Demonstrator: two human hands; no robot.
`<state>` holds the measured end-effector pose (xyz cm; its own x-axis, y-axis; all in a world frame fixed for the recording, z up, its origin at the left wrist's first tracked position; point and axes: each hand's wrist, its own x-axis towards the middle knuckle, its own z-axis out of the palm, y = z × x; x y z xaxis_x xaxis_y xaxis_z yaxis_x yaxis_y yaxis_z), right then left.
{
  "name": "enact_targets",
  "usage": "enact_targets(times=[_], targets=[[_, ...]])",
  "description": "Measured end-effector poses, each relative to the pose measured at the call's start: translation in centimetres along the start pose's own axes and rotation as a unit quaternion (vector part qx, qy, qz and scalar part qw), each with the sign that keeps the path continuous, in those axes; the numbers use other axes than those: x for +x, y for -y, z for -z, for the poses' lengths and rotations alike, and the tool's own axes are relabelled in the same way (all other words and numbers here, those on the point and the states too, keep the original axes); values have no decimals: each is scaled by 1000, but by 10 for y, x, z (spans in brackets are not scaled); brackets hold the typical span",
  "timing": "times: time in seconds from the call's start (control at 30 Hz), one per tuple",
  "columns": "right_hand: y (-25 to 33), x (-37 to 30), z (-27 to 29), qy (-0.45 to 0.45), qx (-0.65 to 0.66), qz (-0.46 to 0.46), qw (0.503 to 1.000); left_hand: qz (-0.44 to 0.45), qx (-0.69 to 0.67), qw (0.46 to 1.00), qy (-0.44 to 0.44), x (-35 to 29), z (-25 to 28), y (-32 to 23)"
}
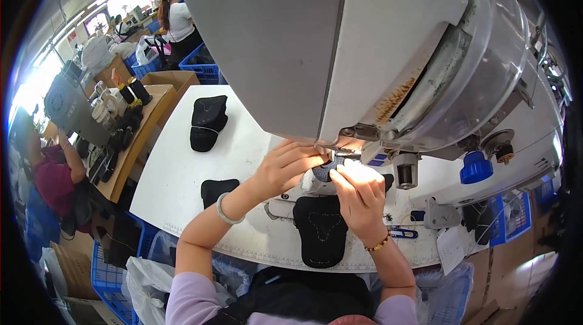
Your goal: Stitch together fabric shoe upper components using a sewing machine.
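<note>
A small grey-blue fabric piece is sitting just right of the frame's centre, directly below the sewing machine head. The left hand is reaching in from its left side, fingers drawn together and pinching its edge; the right hand is gripping the opposite edge between thumb and fingertips — bright lamp glare is washing out part of those fingers. A pale bangle is circling the left wrist, and a beaded bracelet the right.

Just below the hands, a black padded piece with pale stitching is lying on the white table. Another black piece is resting left of centre, partly hidden by the left forearm, and a tied black bundle is lying farther up. Blue-handled snips are lying right of the right wrist, while a blue knob is hanging from the machine at right. At the far left, a co-worker in maroon is sitting near another grey machine — and a person in white is showing at upper left.
</note>
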<state>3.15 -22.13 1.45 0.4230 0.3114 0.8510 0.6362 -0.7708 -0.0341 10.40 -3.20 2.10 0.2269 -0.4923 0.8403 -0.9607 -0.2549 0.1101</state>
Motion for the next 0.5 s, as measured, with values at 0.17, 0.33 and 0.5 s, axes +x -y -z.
enact_targets(times=[0.17, 0.33, 0.5], targets=[[-6, -3, -7, -23, 38, -33, 998, 102, -72, 991, -42, -7, -10, 6], [-16, -3, -7, -23, 42, -26, 999, 107, -69, 990, -55, -5, -10, 9], [-16, -7, -7, -17, 11, -12, 1000, 35, -16, 999, -21, -2, 0, 10]])
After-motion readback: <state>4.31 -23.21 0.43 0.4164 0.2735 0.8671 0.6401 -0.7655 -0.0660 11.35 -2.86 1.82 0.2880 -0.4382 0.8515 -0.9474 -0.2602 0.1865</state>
